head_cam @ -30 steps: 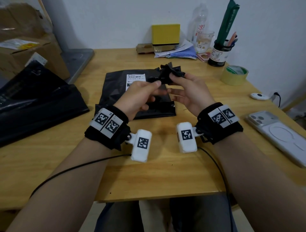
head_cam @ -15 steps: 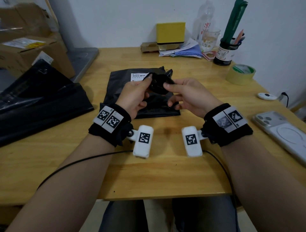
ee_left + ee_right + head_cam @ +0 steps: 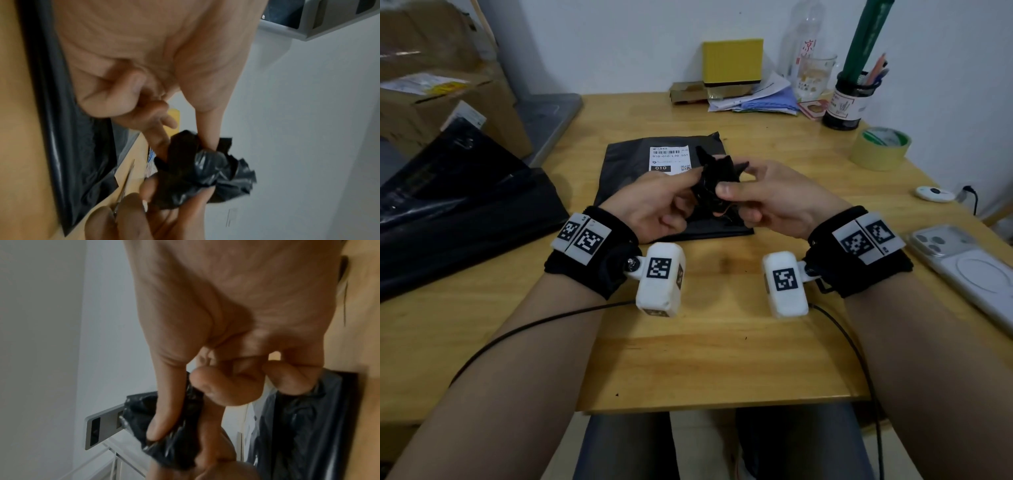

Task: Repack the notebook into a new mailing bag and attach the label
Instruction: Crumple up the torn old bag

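Just above the labelled mailing bag (image 3: 671, 192) lying flat on the desk (image 3: 705, 342), the left hand (image 3: 654, 205) and right hand (image 3: 774, 202) are both pinching 1 crumpled black plastic wad (image 3: 717, 181), seemingly balling up scrap for discarding, with no notebook showing.

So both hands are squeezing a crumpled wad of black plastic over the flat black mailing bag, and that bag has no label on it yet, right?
Not quite. The flat black mailing bag already carries a white printed label near its far edge, as the head view shows. The rest holds: the left hand and the right hand both grip the crumpled wad of black plastic above that bag.
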A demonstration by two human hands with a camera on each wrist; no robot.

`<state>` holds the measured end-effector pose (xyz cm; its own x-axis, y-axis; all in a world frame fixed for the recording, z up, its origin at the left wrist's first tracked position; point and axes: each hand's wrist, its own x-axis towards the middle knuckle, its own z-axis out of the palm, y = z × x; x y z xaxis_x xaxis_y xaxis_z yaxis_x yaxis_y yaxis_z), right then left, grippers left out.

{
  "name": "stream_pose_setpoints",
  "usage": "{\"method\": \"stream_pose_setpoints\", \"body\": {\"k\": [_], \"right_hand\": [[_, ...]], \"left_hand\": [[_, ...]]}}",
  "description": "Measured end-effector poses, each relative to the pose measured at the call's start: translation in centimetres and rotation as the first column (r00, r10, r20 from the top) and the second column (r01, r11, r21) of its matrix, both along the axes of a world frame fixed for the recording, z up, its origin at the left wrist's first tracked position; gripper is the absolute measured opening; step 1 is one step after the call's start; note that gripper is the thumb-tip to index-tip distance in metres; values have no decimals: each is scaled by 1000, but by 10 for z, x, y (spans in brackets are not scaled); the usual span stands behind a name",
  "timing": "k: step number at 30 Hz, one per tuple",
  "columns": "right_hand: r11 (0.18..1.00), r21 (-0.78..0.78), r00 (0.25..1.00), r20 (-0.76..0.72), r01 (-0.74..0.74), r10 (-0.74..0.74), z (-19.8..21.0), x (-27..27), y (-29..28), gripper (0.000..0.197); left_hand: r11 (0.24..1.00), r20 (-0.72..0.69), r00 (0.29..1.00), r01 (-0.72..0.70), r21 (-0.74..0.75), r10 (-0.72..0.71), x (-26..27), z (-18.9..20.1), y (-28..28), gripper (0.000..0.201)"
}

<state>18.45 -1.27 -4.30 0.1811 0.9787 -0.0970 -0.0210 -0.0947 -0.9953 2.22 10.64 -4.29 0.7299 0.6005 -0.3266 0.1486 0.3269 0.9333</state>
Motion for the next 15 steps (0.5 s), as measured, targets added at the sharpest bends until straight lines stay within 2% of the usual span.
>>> {"method": "stream_pose_setpoints", "body": {"k": [2, 4, 6, 9, 11, 15], "right_hand": [[996, -2, 995, 22, -94, 94, 0, -3, -1, 55], [995, -35, 995, 34, -92, 93, 0, -7, 0, 41], [997, -58, 998, 43, -41, 43, 0, -7, 1, 32], [996, -60, 996, 69, 61, -57, 0, -5, 0, 22], [992, -52, 991, 75, 112, -108, 0, -8, -3, 11], [977, -10, 970, 116, 214, -212, 2, -19, -22, 9]], "left_hand": [[997, -50, 996, 77, -22, -78, -2, 2, 0, 19], [995, -85, 992, 92, -26, -94, -2, 4, -1, 21], [999, -105, 994, 40, 1, -40, 0, 5, -4, 22], [989, -131, 989, -53, 135, 71, 3, 3, -7, 25], [986, -126, 989, -64, 153, 84, 2, 3, -11, 25], [979, -75, 989, -114, 170, 128, -5, 6, -27, 16]]}}
